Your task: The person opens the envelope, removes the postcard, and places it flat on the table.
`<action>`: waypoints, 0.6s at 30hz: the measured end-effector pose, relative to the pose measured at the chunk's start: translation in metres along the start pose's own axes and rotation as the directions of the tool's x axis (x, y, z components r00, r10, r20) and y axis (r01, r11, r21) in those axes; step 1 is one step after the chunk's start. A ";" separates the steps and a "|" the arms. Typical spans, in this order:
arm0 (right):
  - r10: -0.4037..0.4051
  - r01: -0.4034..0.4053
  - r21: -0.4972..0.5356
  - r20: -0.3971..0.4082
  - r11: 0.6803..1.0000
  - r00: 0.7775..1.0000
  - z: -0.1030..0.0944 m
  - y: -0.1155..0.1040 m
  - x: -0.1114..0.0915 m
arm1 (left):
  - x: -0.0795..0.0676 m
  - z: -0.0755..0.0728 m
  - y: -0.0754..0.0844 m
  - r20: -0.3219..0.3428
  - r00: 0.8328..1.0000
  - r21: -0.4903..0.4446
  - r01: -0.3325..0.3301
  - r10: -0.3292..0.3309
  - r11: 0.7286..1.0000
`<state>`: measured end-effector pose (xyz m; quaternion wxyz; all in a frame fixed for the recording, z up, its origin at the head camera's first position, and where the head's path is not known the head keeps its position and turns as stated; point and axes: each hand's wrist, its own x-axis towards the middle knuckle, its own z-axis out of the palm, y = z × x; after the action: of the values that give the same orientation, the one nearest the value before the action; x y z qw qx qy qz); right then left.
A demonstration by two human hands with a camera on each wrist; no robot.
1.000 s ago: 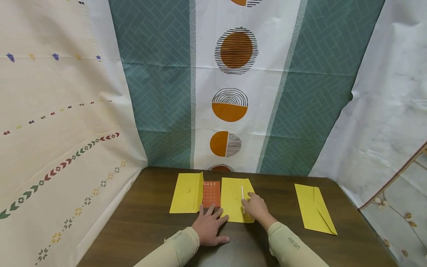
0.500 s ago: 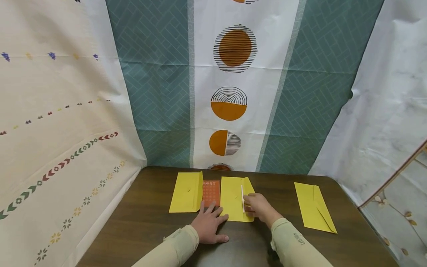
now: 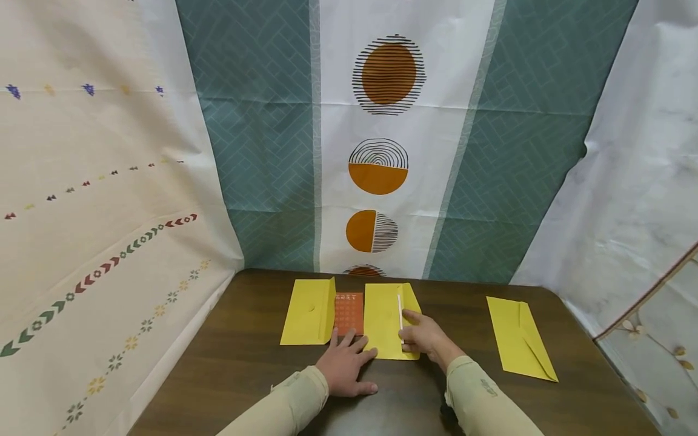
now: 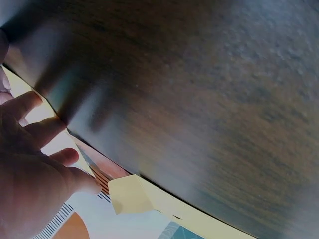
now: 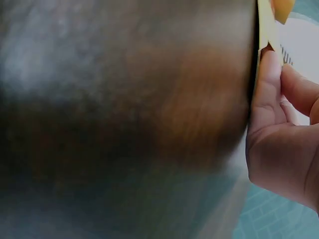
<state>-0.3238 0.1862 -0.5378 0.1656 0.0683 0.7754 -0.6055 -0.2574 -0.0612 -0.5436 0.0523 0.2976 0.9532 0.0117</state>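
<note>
A yellow envelope (image 3: pixel 380 327) lies in the middle of the dark table, a white strip (image 3: pixel 400 321) running along its right side. My right hand (image 3: pixel 428 340) reaches in from the right, its bent fingertips at the strip and flap. In the right wrist view the thumb and a finger are close together at the envelope's edge (image 5: pixel 264 22); I cannot tell if they pinch it. My left hand (image 3: pixel 345 369) rests palm down, fingers spread, with fingertips at the envelope's lower left corner. Its longer fingers reach the lower edge of a red printed card (image 3: pixel 349 312).
Left of the red card, a second yellow envelope (image 3: pixel 305 315) lies with its flap partly raised. Another yellow envelope (image 3: pixel 518 339) lies apart at the right of the table (image 3: pixel 245 363). Patterned cloths hang behind and along both sides.
My right hand has shifted slightly right along the strip, and its fingers are spread a little differently. The left hand stays in place on the table and envelope corner.
</note>
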 end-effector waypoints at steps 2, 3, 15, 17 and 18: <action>0.003 -0.003 0.001 -0.004 1.000 1.000 -0.001 0.003 0.002 | -0.001 0.000 0.001 0.001 1.000 0.002 -0.001 0.001 1.000; 0.003 -0.003 0.001 -0.005 1.000 1.000 -0.002 0.005 0.002 | -0.001 0.000 0.002 0.000 1.000 0.007 -0.004 0.004 1.000; 0.012 -0.012 -0.024 -0.032 1.000 0.999 -0.002 0.006 0.001 | -0.006 -0.006 0.006 0.016 1.000 0.033 0.006 -0.007 0.999; 0.010 -0.010 -0.025 -0.033 1.000 0.999 -0.003 0.007 0.000 | -0.005 -0.005 0.006 0.014 1.000 0.032 0.009 -0.009 0.999; 0.013 -0.014 -0.021 -0.035 1.000 0.999 -0.003 0.007 0.000 | -0.005 -0.004 0.006 0.013 1.000 0.030 0.010 -0.010 1.000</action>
<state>-0.3221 0.1911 -0.5435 0.1568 0.0823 0.7841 -0.5949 -0.2506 -0.0590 -0.5391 0.0540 0.2937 0.9544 -0.0047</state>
